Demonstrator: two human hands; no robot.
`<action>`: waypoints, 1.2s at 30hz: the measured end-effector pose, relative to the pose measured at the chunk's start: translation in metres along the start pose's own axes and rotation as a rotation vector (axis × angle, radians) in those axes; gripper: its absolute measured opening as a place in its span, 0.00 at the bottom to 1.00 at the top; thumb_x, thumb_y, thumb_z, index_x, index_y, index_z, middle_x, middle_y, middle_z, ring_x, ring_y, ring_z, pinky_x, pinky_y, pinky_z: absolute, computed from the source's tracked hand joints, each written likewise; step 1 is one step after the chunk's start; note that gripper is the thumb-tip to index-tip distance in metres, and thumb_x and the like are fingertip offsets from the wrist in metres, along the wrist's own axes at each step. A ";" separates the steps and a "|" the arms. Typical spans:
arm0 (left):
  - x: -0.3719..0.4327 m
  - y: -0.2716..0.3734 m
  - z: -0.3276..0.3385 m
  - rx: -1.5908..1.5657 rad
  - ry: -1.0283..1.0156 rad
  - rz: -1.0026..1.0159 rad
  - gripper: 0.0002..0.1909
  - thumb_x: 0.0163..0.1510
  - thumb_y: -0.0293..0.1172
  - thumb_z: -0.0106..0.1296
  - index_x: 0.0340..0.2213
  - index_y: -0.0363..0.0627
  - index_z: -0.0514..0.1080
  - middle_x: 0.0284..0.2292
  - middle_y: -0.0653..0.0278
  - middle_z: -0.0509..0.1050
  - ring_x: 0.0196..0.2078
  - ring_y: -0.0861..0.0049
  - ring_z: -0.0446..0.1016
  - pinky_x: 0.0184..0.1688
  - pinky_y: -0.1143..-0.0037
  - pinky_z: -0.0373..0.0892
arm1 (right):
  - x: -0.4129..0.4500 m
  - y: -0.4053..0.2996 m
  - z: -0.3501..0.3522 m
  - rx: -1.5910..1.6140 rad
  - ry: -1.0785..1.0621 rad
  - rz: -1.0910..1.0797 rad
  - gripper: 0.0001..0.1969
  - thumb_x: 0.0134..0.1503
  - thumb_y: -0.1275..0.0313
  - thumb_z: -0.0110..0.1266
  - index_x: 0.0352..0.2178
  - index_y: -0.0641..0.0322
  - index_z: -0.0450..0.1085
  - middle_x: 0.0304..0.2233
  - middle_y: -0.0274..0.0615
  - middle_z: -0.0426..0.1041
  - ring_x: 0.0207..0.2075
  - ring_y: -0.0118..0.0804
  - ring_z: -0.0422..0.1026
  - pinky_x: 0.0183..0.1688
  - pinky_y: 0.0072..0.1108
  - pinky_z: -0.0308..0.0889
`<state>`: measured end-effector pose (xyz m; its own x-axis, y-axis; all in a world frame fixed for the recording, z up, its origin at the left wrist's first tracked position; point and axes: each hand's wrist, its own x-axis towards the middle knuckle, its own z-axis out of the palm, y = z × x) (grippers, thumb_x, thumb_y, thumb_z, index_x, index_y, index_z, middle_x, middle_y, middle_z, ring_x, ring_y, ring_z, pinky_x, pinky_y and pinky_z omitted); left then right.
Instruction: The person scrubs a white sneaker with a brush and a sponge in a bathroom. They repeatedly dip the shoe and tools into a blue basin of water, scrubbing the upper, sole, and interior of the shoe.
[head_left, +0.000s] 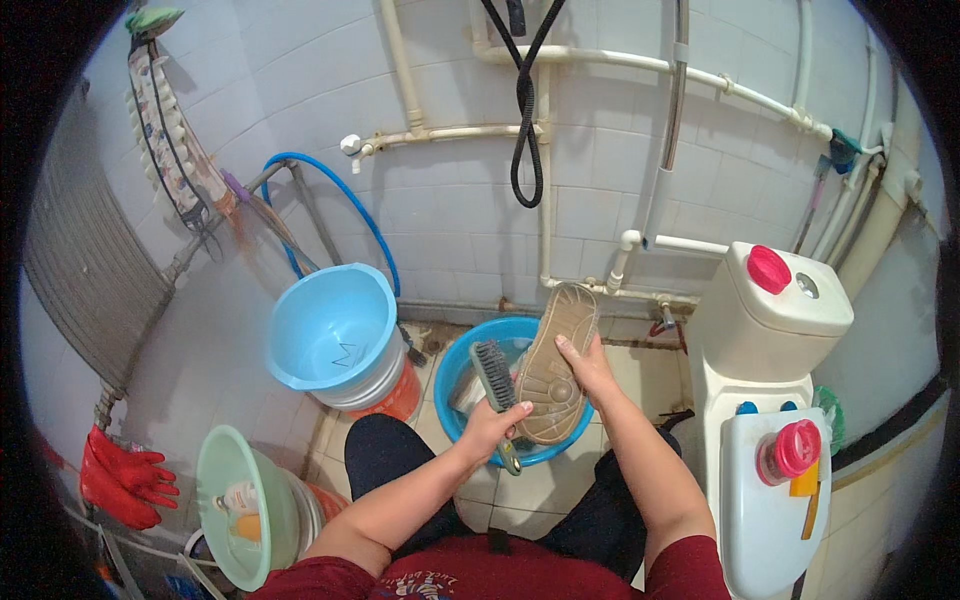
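Observation:
My left hand (489, 433) grips the handle of a scrub brush (495, 379), its grey bristles angled up and to the right. My right hand (589, 367) holds a shoe by its right edge, the tan patterned sole (556, 382) facing me. The brush head is just left of the sole; I cannot tell whether they touch. Both are above a blue plastic basin (445, 367) on the floor between my knees. Water and some light-coloured items are in the basin, mostly hidden by the brush and shoe.
A light blue basin (330, 322) rests on a bucket (382, 394) at the left. Nearer is a green basin (214, 502) holding bottles. Red rubber gloves (124, 480) hang at far left. A toilet (772, 510) stands right, with a pink-lidded jar (787, 450) on its lid. Pipes (465, 133) line the wall.

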<state>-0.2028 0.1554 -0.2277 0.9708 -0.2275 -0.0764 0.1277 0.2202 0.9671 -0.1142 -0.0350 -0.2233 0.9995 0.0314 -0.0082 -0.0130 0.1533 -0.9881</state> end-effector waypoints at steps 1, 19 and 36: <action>0.004 -0.002 -0.002 0.044 0.026 0.000 0.32 0.51 0.34 0.57 0.54 0.39 0.57 0.30 0.72 0.69 0.21 0.90 0.61 0.21 0.85 0.58 | 0.000 0.001 0.003 0.008 -0.007 0.012 0.38 0.54 0.66 0.58 0.59 0.61 0.45 0.52 0.48 0.62 0.53 0.40 0.63 0.54 0.30 0.60; 0.090 -0.019 -0.022 1.047 -0.014 0.145 0.43 0.45 0.41 0.62 0.57 0.40 0.53 0.45 0.50 0.69 0.47 0.56 0.71 0.47 0.68 0.66 | 0.055 0.065 0.009 0.155 0.007 0.342 0.48 0.48 0.65 0.59 0.63 0.55 0.34 0.58 0.50 0.53 0.57 0.45 0.57 0.55 0.31 0.59; 0.142 -0.026 -0.049 1.150 -0.240 -0.039 0.33 0.59 0.49 0.39 0.62 0.70 0.39 0.37 0.42 0.73 0.37 0.48 0.73 0.40 0.60 0.68 | 0.048 0.084 -0.001 -0.138 0.016 0.352 0.51 0.43 0.66 0.60 0.63 0.62 0.36 0.57 0.58 0.54 0.57 0.47 0.57 0.55 0.32 0.60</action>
<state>-0.0579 0.1635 -0.2752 0.8912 -0.4155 -0.1820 -0.2217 -0.7490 0.6244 -0.0668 -0.0214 -0.3066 0.9348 0.0426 -0.3526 -0.3530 0.0012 -0.9356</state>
